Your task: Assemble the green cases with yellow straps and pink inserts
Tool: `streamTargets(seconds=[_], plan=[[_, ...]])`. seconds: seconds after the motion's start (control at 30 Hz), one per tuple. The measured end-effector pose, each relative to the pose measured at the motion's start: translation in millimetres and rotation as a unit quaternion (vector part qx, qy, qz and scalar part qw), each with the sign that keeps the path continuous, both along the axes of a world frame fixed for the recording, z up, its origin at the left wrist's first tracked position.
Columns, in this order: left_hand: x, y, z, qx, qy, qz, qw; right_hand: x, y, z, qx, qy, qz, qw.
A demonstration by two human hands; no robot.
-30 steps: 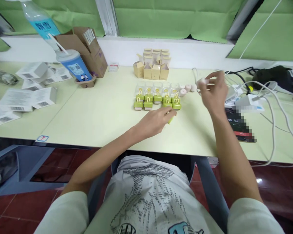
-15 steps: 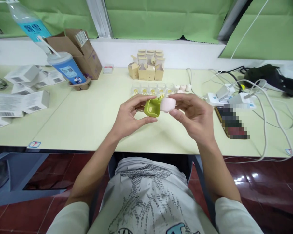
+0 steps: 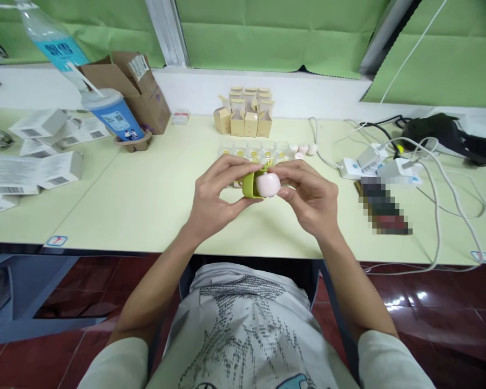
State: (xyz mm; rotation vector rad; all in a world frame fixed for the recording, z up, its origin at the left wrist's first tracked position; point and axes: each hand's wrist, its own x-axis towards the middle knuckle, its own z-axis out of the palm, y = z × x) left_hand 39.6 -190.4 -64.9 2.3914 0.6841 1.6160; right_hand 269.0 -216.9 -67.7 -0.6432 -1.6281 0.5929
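One shell (image 3: 249,185) occupies left hand (image 3: 213,197), cap (image 3: 268,185) right hand (image 3: 310,200).

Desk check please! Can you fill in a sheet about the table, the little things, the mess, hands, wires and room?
Surface: pale table, bare in front.
Job's things: green shell and pink piece touching; tan boxes in rows behind.
Clutter: white boxes, blue cup, cardboard box at left.
Grippers: left hand pinches green shell; right hand pinches pink piece.
Cables: white cables tangled at right.
Surroundings: green curtain, red floor.
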Motion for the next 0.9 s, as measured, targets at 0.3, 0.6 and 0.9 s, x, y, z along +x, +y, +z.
streamTargets(seconds=[0.3,0.6,0.9], plan=[[4,-3,0.3,0.057,-0.011,0.023,0.998,-8,1,-14.0,0.064,-0.031,-0.073,0.995],[11,0,-10.6,0.024,-0.021,0.032,0.999,-19,-3,-12.5,0.047,-0.058,-0.142,0.987],[28,-4,-22.4,0.040,-0.031,0.132,0.990,-28,-15,-5.9,-0.082,-0.008,-0.028,0.996]])
